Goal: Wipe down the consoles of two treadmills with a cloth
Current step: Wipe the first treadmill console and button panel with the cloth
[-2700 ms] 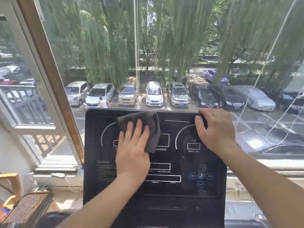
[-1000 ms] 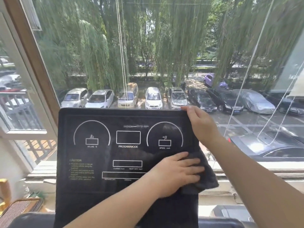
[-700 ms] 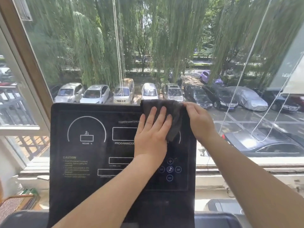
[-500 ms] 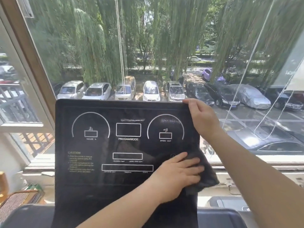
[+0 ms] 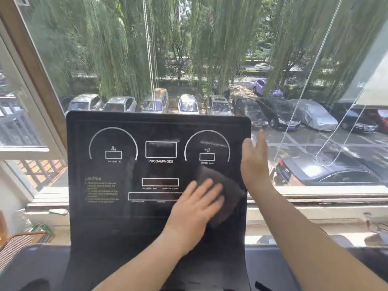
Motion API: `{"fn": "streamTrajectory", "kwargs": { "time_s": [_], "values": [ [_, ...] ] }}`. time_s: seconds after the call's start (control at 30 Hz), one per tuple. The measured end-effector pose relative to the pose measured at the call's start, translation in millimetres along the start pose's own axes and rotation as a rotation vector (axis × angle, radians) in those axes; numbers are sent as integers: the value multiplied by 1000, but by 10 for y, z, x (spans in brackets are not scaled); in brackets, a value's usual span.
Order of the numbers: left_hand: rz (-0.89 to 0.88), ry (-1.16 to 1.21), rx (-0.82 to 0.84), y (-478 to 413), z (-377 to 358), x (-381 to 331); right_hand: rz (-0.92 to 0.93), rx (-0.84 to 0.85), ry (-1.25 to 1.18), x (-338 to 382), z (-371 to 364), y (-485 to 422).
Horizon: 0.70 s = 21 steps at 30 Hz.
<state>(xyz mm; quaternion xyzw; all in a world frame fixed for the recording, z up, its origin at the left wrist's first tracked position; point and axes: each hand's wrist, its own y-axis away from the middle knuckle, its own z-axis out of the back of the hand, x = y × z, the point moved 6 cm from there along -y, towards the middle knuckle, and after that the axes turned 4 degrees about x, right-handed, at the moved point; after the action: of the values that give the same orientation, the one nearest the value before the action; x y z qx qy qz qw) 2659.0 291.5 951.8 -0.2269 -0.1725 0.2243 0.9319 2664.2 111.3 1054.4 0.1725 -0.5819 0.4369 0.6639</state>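
One black flat treadmill console panel [image 5: 109, 215] fills the centre of the frame, standing before a window [image 5: 210, 49]. The left hand [image 5: 195, 208] lies flat, fingers spread and nearly straight, pressing the one dark grey cloth [image 5: 227, 194] onto the panel's lower right, likely so the whole palm drives the wipe. The right hand [image 5: 255, 162] is open with straight fingers and holds nothing. Its thumb sits at the panel's right edge, probably to steady it. No second treadmill is in view.

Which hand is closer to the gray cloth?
Left. The left hand presses flat on the cloth, low on the console; the right hand is up beside the console's right edge, off the cloth.
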Motion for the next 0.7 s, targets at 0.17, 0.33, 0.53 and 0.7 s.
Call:
{"fn": "streamTrajectory", "kwargs": {
  "time_s": [0.17,0.33,0.53,0.7],
  "values": [
    [-327,-117,130,117,72,151,-341,74,-34,-748,-64,594],
    [274,0,-97,-146,397,440,-460,141,-70,-961,-40,686],
    [-239,39,142,148,-60,-421,-507,232,-256,-1022,22,644],
    [-122,-71,42,-457,290,30,-525,227,-334,-1055,45,604]
  ]
}}
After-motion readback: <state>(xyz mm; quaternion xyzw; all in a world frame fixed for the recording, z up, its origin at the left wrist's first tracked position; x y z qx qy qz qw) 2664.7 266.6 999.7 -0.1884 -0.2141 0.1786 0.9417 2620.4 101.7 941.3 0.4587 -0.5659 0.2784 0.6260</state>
